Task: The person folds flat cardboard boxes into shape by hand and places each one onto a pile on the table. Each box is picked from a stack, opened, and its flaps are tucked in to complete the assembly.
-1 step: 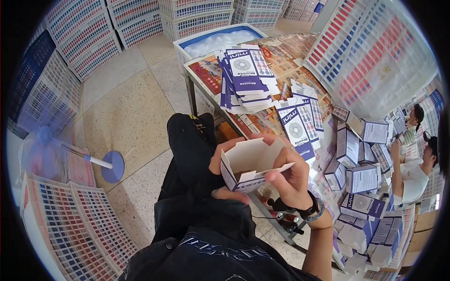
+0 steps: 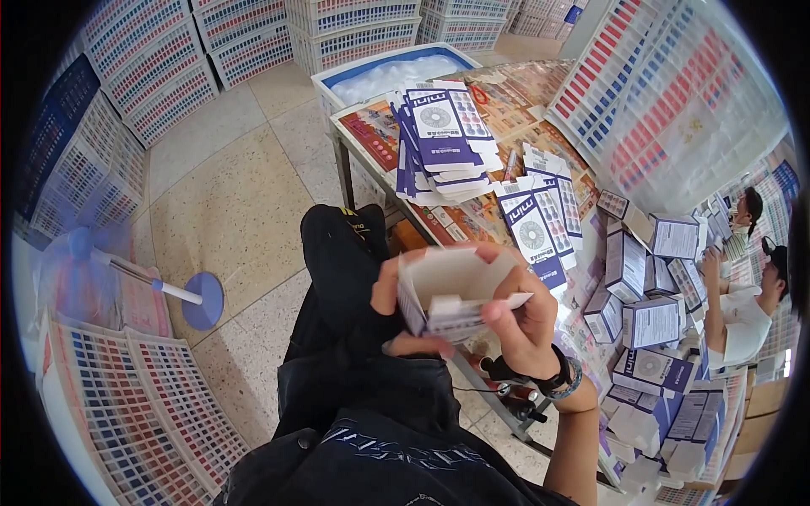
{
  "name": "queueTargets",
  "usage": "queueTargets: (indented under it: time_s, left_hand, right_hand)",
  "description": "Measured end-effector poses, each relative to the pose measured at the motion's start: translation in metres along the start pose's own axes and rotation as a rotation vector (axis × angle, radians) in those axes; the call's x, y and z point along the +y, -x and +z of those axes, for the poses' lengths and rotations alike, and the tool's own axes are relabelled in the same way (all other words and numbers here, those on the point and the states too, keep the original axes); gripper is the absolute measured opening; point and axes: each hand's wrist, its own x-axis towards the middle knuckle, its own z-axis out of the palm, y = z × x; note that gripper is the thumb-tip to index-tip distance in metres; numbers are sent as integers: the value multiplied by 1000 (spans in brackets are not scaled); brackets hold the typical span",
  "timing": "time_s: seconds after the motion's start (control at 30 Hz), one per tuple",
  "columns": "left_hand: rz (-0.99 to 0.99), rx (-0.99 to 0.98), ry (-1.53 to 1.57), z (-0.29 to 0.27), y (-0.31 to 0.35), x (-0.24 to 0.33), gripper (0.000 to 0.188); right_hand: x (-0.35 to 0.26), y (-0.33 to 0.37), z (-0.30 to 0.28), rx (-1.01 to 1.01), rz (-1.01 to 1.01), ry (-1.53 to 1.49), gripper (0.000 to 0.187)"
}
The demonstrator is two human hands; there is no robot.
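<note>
White half-folded carton (image 2: 451,291), open-topped

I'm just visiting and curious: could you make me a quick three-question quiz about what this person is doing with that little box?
1. True or false: both hands grip the small white carton.
2. Where does the stack of flat purple-and-white cartons lie?
A. on the floor by the fan
B. on the table
C. on the person's lap
3. Fill the gap: the top of the carton in the hands is ____ (open or closed).

Key
1. True: the left hand holds its left side and the right hand its right side.
2. B: it lies on the table, ahead of the hands.
3. Open: the white inside shows.
</note>
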Motion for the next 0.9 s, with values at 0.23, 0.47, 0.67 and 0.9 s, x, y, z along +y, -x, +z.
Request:
queueTargets:
  time_s: [0.23, 0.47, 0.67, 0.9]
  left_hand:
    - [331, 3, -821, -13, 3, -6, 87]
    - [518, -23, -801, -13, -8, -5, 60]
    - [555, -117, -747, -17, -11, 0, 62]
    - [460, -25, -622, -10, -8, -1, 69]
  right_hand:
    - [-5, -14, 2, 173, 138, -122, 61]
    - [-4, -17, -6, 46, 207, -412, 61]
    - [1, -15, -12, -136, 156, 6, 49]
    - [-6, -20, -22, -201, -305, 413, 44]
